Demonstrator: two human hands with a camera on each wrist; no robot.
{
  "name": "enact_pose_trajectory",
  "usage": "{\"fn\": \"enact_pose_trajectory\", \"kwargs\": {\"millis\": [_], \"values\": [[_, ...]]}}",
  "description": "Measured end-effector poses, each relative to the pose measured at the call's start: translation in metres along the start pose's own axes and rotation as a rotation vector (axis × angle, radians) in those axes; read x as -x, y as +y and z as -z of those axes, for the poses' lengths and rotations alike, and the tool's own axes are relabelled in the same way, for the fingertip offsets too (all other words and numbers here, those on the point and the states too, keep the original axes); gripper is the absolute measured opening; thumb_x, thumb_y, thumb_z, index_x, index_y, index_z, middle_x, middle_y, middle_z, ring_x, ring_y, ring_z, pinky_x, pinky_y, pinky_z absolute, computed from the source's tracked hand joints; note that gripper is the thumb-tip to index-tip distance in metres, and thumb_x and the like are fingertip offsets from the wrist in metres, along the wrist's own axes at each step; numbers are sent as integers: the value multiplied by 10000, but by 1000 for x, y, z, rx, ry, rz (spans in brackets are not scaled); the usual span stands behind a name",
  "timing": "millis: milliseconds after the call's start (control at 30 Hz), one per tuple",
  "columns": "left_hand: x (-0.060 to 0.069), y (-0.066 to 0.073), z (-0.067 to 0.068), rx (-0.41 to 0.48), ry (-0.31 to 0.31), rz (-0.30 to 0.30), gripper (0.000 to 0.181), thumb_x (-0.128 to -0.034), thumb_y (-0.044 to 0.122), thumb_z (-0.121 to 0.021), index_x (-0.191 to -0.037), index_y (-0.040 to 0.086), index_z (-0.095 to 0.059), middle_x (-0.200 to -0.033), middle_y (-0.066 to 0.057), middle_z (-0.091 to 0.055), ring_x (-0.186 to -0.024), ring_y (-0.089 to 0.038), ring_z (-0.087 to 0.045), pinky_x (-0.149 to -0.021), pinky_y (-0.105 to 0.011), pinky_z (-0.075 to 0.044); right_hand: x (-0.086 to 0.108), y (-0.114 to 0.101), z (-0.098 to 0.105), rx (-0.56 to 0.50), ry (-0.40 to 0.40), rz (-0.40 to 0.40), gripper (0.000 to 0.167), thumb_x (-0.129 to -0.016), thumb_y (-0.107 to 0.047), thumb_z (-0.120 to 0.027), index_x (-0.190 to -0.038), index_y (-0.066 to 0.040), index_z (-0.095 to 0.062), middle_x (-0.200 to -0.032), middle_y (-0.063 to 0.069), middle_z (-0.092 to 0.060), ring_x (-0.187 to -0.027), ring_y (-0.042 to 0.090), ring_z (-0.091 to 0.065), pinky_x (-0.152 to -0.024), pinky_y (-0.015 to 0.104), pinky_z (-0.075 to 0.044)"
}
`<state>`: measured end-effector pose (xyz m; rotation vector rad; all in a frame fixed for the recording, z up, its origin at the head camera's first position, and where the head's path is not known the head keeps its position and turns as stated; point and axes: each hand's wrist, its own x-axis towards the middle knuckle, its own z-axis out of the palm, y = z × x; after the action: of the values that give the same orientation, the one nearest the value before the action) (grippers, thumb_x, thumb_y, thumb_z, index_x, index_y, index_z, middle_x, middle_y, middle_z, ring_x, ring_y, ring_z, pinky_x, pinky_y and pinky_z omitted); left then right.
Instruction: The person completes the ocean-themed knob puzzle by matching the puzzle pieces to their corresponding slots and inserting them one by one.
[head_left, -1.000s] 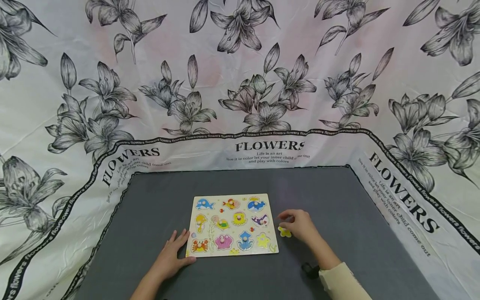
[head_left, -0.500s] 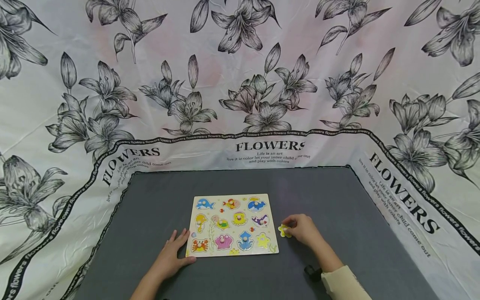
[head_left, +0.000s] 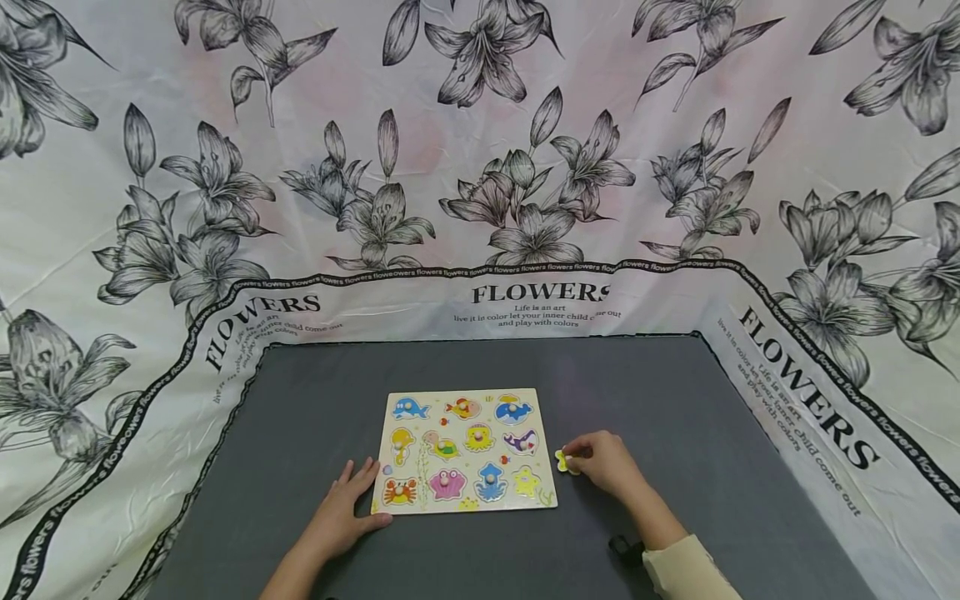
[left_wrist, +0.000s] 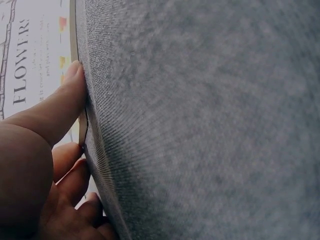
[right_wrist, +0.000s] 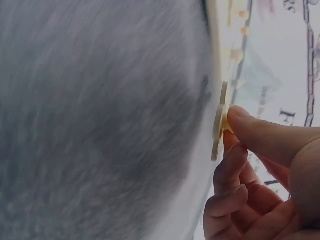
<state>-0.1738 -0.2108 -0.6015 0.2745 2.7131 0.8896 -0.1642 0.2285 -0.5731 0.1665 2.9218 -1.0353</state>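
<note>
A wooden peg puzzle board (head_left: 462, 511) with sea animals lies flat on the grey surface. My left hand (head_left: 341, 512) rests at its lower left corner, fingers spread along the left side and thumb (left_wrist: 70, 102) touching the front edge. To the right of the board, my right hand (head_left: 609, 461) pinches a yellow star-shaped puzzle piece (head_left: 562, 461) between thumb and fingers. In the right wrist view the star piece (right_wrist: 220, 122) is seen edge-on, raised off the surface, held at its knob. A yellow star shape (head_left: 527, 481) shows at the board's lower right.
The grey cloth surface (head_left: 480, 558) extends around the board. White fabric with lily prints (head_left: 540, 308) rises at the back and both sides. A small black object (head_left: 625, 548) sits by the right wrist, near a cream sleeve (head_left: 686, 569).
My right hand has come down onto the star piece, taken hold of it and lifted and tilted it slightly leftward. The left hand and the board stay where they were.
</note>
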Motion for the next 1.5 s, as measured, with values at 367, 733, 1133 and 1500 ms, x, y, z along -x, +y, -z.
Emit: {"fn": "enact_pose_trajectory", "kwargs": {"millis": [367,733,1133,1500], "values": [[-1,1,0,-6,-9,4,987,-735,449,-868,-1555,135,-416,-1632,-123,-341,-1541,-446,-124,-1177,-711,-171,11,-26,-7,-78,-20,56,81,-811,-81,-823,-881,-115,-802,-780,-34,-718,-644,90,-580,-536,246,-470],[-1,0,0,-9,-5,-1,983,-739,451,-865,-1555,136,-416,-1632,-121,-338,-1541,-445,-125,-1172,-716,-178,14,-33,-26,-101,-109,114,77,-805,-111,-840,-873,-116,-804,-797,-40,-716,-687,106,-564,-569,245,-471],[-1,1,1,-6,-13,-5,980,-741,458,-861,-1554,138,-419,-1632,-118,-341,-1540,-445,-129,-1176,-709,-178,12,-37,-38,-113,-133,171,84,-792,-96,-840,-865,-114,-804,-769,-46,-716,-678,81,-589,-587,237,-482],[0,-1,1,-1,-2,-11,975,-742,451,-864,-1553,139,-421,-1631,-119,-343,-1542,-441,-128,-1178,-709,-171,10,-39,-41,-85,-148,148,84,-812,-92,-832,-887,-118,-805,-802,-48,-719,-714,89,-592,-634,268,-513]]}}
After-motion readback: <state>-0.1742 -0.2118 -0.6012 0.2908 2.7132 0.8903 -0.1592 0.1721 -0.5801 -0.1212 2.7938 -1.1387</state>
